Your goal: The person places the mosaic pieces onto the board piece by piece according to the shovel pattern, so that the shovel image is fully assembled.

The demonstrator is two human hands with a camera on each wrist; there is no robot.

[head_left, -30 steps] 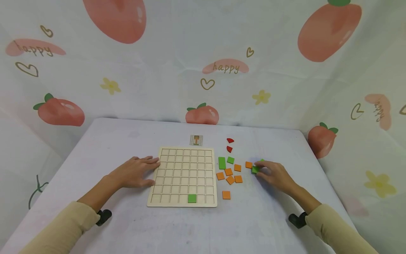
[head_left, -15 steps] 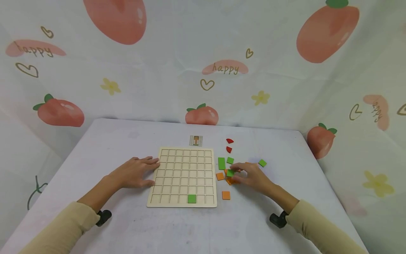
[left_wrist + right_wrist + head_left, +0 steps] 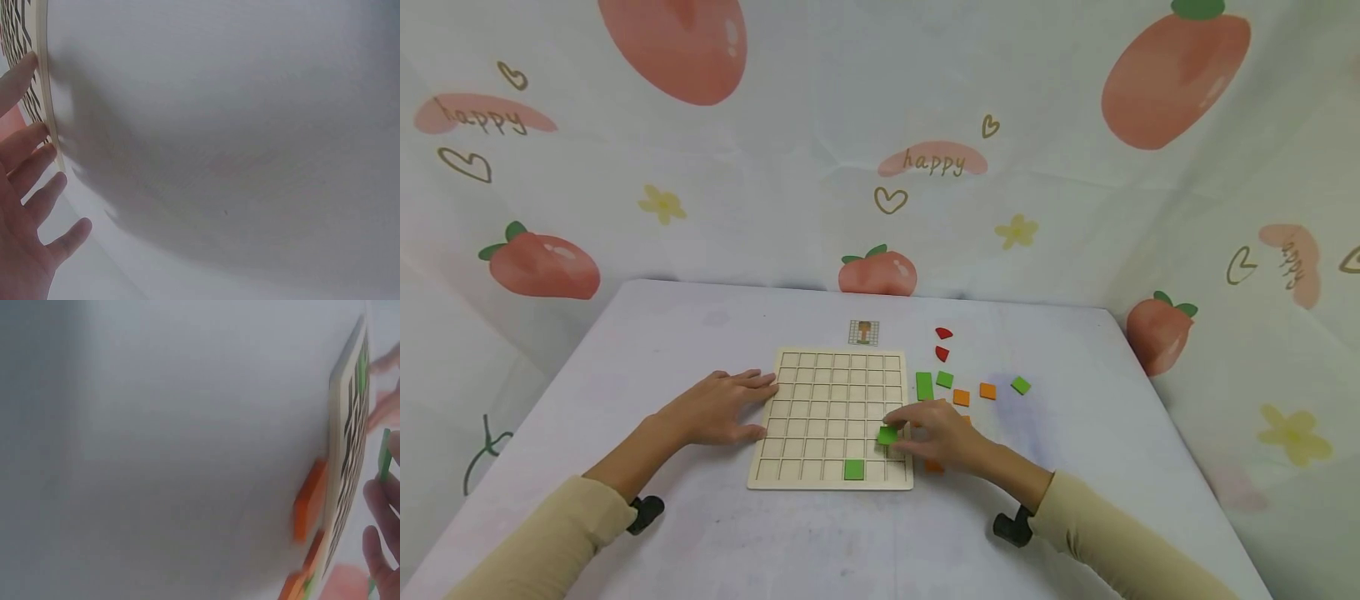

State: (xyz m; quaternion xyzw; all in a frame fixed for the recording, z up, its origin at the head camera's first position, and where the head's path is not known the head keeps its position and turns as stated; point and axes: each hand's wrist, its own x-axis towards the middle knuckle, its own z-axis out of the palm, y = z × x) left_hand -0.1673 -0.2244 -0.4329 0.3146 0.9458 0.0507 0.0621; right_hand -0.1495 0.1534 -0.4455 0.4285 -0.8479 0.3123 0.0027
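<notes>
The right hand (image 3: 943,435) pinches a small green tile (image 3: 887,436) at its fingertips, over the right part of the gridded board (image 3: 820,410); whether the tile touches the board is hard to tell. Left of that hand and nearer the person, a green square (image 3: 853,470) sits in the nearest row. Beyond the hand lie a green rectangle (image 3: 924,385), orange tiles (image 3: 988,391) and red wedges (image 3: 943,333). The left hand (image 3: 722,408), fingers spread, touches the board's left edge.
</notes>
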